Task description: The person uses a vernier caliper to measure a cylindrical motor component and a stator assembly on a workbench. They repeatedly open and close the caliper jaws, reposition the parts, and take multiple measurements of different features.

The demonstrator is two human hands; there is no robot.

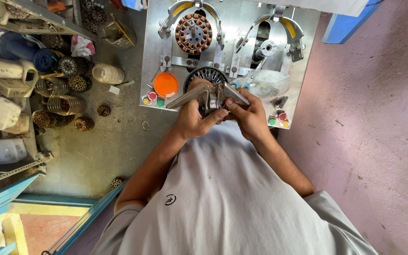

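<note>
Both hands closed around a grey metal winged part, held over the front edge of a metal machine table.

Largest first: steel machine table [227, 28] with two winding stations, left one carrying a copper-wound stator [193, 32]; below it a dark slotted ring [209, 74], just behind the hands. Orange round cap [165, 84] beside small coloured buttons. Left hand [192, 120] gripping the metal part [211, 97] from below; right hand [247, 114] pinching its right wing. Stacked cores on the floor at left.
</note>
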